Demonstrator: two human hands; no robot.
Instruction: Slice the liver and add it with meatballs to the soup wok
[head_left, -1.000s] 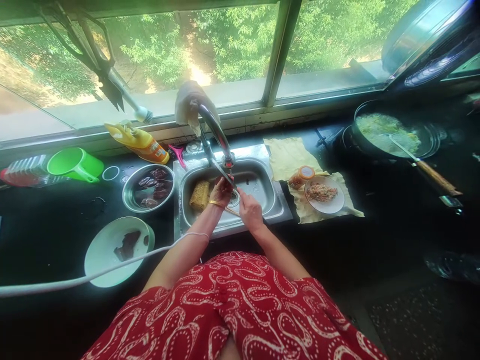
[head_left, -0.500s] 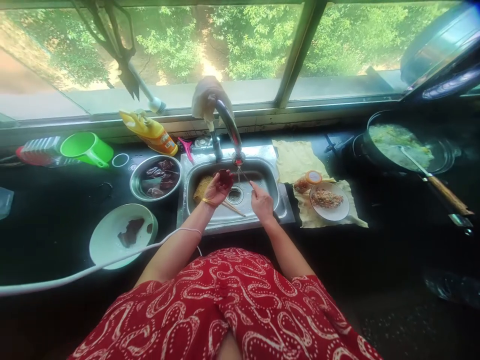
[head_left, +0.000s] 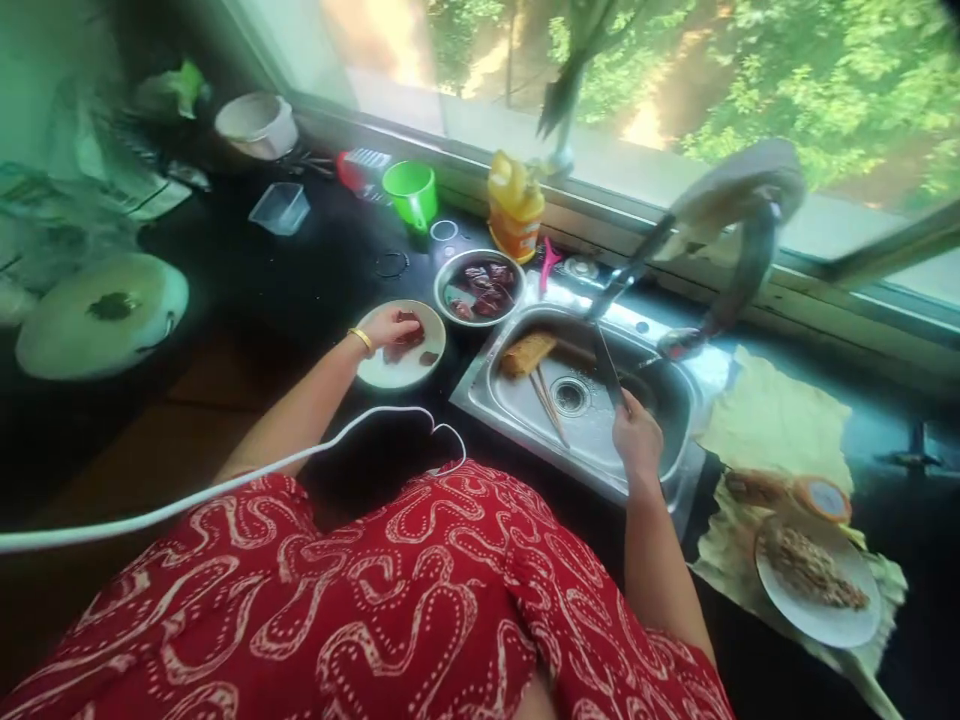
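My left hand (head_left: pixel 388 327) reaches over the white plate (head_left: pixel 397 369) left of the sink, its fingers on a dark red piece of meat (head_left: pixel 406 336) lying there with other pieces. My right hand (head_left: pixel 636 435) stays over the steel sink (head_left: pixel 517 405), shut on a knife (head_left: pixel 606 368) whose blade points up toward the tap (head_left: pixel 739 275). A steel bowl (head_left: pixel 480 288) with more dark meat in water stands just beyond the plate. A yellow scrubber (head_left: pixel 528 353) and chopsticks (head_left: pixel 548 403) lie in the sink.
A yellow bottle (head_left: pixel 514 210), green cup (head_left: pixel 412 193), clear tub (head_left: pixel 279 207) and white bowl (head_left: pixel 256 124) stand along the window sill side. A large white plate (head_left: pixel 90 312) sits far left. Right of the sink, a plate of food (head_left: pixel 815 576) and a jar (head_left: pixel 819 497) rest on yellow cloth.
My view swung left. My left hand carried the meat piece from under the tap over to the white plate. My right hand stayed at the sink with the knife.
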